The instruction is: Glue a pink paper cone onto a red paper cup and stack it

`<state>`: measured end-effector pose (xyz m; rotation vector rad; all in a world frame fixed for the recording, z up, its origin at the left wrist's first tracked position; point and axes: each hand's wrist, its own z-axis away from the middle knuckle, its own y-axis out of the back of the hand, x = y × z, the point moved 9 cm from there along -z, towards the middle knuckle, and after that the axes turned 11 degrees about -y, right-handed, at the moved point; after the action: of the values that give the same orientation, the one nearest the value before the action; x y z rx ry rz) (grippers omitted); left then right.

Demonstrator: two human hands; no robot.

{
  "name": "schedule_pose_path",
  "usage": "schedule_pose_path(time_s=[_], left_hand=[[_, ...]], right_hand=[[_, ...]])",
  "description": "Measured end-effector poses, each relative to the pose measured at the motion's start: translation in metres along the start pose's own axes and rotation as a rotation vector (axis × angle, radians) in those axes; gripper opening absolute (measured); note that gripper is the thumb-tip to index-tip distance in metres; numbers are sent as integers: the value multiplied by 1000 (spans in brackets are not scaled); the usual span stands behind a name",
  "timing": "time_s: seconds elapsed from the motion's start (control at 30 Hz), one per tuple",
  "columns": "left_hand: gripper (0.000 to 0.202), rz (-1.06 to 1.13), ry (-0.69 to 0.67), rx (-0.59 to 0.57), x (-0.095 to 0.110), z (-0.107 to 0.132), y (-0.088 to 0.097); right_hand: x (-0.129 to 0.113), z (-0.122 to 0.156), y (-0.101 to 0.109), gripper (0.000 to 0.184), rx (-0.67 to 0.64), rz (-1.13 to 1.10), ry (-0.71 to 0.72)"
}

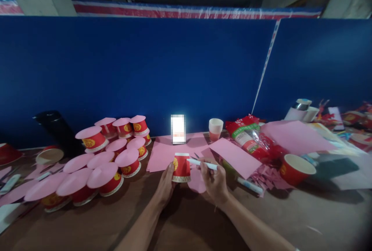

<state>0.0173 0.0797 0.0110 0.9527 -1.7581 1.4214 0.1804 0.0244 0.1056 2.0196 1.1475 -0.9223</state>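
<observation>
My left hand [166,187] is closed on the side of a red paper cup [182,167], which is turned upside down and carries a gold emblem. In my right hand [215,181] is a white marker [205,164], its tip at the cup's right side near the top; whether it touches I cannot tell. Behind the cup lie pink paper sheets [162,152], and a pink paper piece [198,183] rests between my hands. To the left stand several upturned red cups [129,167] topped with pink paper cones [103,174].
A phone-like bright screen [178,129] stands upright behind the cup. Rightward are a white and pink cup [215,129], a red and green package [245,136], pink paper shreds [269,179], another marker [250,186] and a red cup [298,169]. A blue partition [162,65] closes off the back.
</observation>
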Motion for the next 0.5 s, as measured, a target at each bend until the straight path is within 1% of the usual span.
schedule_pose_path(time_s=[0.13,0.3,0.5], left_hand=[[41,-39,-8,30,-3,-1,8],[42,-33,8,58,-8,-1,15],[47,-125,-5,112,-4,0,18]], right_hand=[[2,-1,1,16,4,14,-3],[1,-1,2,17,6,-2,1],[-2,-1,3,17,11,6,2]])
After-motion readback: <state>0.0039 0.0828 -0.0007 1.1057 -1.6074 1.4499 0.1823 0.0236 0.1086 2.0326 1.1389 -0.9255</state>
